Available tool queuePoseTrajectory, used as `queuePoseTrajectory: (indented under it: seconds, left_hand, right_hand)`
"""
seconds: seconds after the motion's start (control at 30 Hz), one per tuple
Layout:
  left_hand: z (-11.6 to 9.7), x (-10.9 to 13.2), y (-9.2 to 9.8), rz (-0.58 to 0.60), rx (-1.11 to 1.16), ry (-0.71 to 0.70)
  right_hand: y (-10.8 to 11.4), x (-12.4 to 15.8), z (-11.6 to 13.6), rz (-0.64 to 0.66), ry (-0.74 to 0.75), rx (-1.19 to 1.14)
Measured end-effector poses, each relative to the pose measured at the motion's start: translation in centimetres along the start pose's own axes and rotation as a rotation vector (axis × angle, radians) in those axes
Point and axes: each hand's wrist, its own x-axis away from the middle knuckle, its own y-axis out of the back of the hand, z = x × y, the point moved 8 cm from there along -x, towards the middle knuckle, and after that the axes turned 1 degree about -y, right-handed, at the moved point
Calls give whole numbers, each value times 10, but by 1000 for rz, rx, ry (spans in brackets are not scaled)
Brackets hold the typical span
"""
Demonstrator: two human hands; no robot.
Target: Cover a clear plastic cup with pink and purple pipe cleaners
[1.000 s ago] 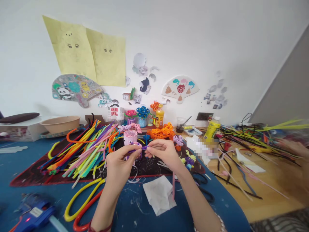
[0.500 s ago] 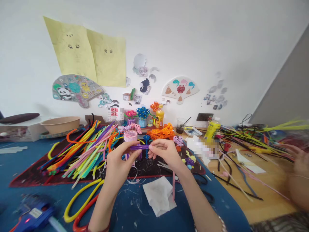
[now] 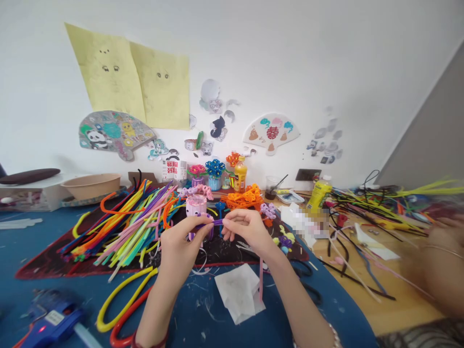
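Note:
A short purple pipe cleaner stretches between my two hands above the dark mat. My left hand pinches its left end between thumb and fingers. At its right end my right hand pinches it with thumb and index finger, the other fingers curled loosely below. Just behind my left hand stands a pink and lilac cup shape made of pipe cleaners. A blue pipe-cleaner piece is behind the purple one. Below my hands lies a crumpled white paper.
Many coloured pipe cleaners are heaped at the left. A blue glue gun lies at the front left. Orange pieces and a yellow bottle stand behind. Another person's arm is at the right edge.
My left hand's fingers have moved slightly right along the purple pipe cleaner, so less of it shows. The other person's hand at the right has shifted and is blurred.

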Motion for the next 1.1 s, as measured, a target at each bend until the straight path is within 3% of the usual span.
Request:
queuePoseTrajectory:
  seconds: [0.67,0.87,1.0,1.1]
  left_hand:
    - [-23,3,3,5,-181,-262]
    - [-15,6,5,-47,-180,-207]
    - [-6,3,-6,87,-116,-120]
    - [0,0,-13,176,-58,-47]
  right_hand:
    - [-9,2,-9,156,-127,1]
    - [-11,1,-8,116,-68,-7]
    - [1,-2,-4,-15,35,67]
    - [4,-1,-2,-20,72,158]
